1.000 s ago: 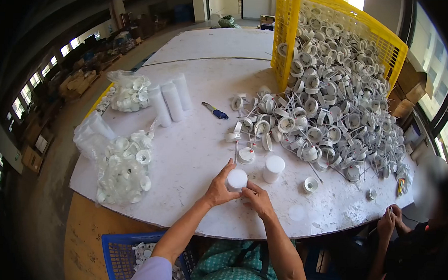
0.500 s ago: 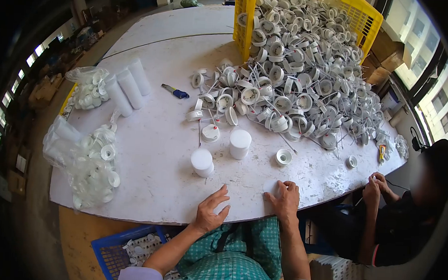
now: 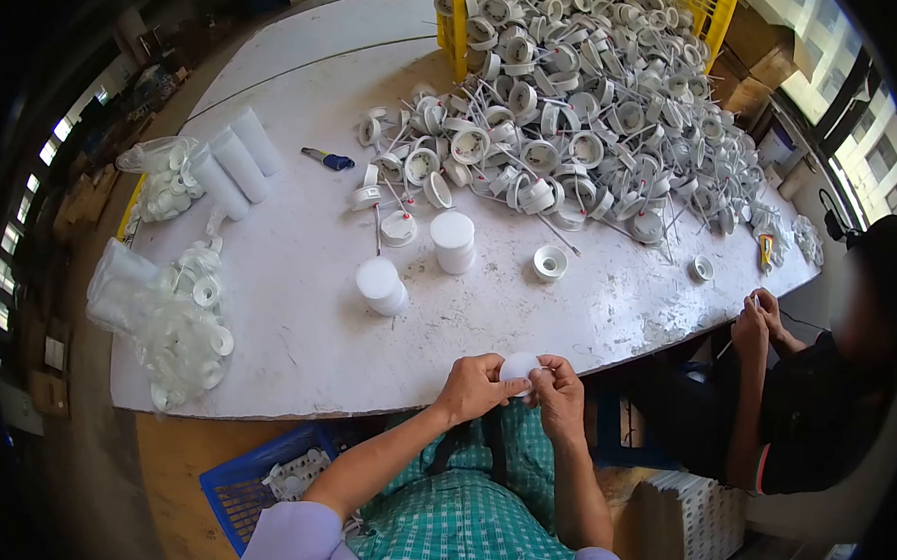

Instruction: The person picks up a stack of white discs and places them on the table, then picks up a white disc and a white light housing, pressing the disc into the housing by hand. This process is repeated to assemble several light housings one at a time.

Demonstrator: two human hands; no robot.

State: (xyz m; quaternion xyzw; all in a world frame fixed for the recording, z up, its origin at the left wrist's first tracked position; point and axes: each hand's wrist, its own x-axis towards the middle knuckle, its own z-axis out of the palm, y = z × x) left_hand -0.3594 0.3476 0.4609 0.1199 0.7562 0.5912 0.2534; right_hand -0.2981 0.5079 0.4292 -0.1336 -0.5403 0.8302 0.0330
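A thin white disc (image 3: 519, 372) is held between both hands at the table's front edge. My left hand (image 3: 479, 389) grips its left side with thumb and fingers. My right hand (image 3: 559, 393) pinches its right side. Beyond them stand two white cylinders, a nearer one (image 3: 382, 287) and a farther one (image 3: 453, 244). A white ring-shaped part (image 3: 548, 263) lies to the right of the cylinders, and a white cap with a red-tipped wire (image 3: 399, 229) lies behind them.
A large heap of white caps with wires (image 3: 586, 116) spills from a yellow crate (image 3: 450, 25). Bagged white parts (image 3: 181, 338), white rolls (image 3: 235, 171) and a blue cutter (image 3: 330, 159) lie left. A blue crate (image 3: 249, 492) is below. A co-worker (image 3: 814, 396) sits right.
Both hands have come together and now hold the white disc up at the table edge; before, they were apart, with the right hand at the disc. The view has shifted slightly.
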